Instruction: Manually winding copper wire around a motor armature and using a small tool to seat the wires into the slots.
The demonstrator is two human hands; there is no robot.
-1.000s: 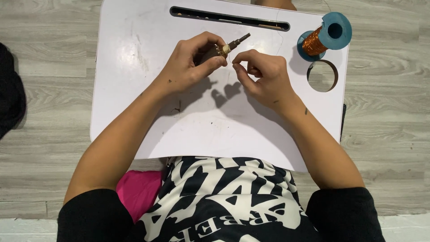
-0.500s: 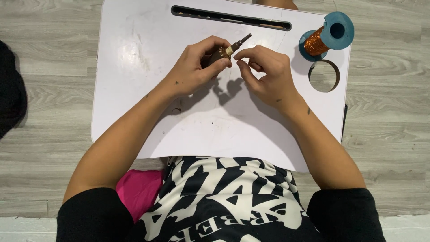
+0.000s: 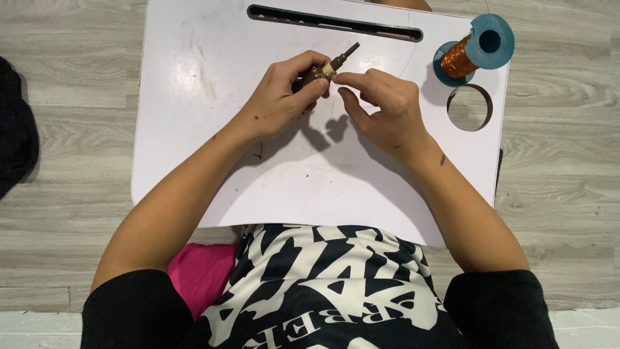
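Note:
My left hand (image 3: 279, 100) grips a small dark cylindrical part (image 3: 328, 67) with a brass-coloured band and a thin shaft that points up and to the right. My right hand (image 3: 382, 111) pinches at the banded end with thumb and forefinger, its other fingers curled. Both hands hover over the upper middle of a white lap tray (image 3: 194, 129). A thin wire (image 3: 413, 58) runs from near my right fingers toward a teal spool of copper wire (image 3: 475, 50) at the tray's top right corner.
A long dark slot (image 3: 336, 22) runs along the tray's far edge. A round cup hole (image 3: 469, 107) sits below the spool. The tray stands on grey wood-look floor (image 3: 562, 148). A dark cloth (image 3: 14, 129) lies at the left, and a pink fabric (image 3: 201, 274) by my lap.
Both hands stay together on the small part with only slight finger shifts. The spool and tray have not moved.

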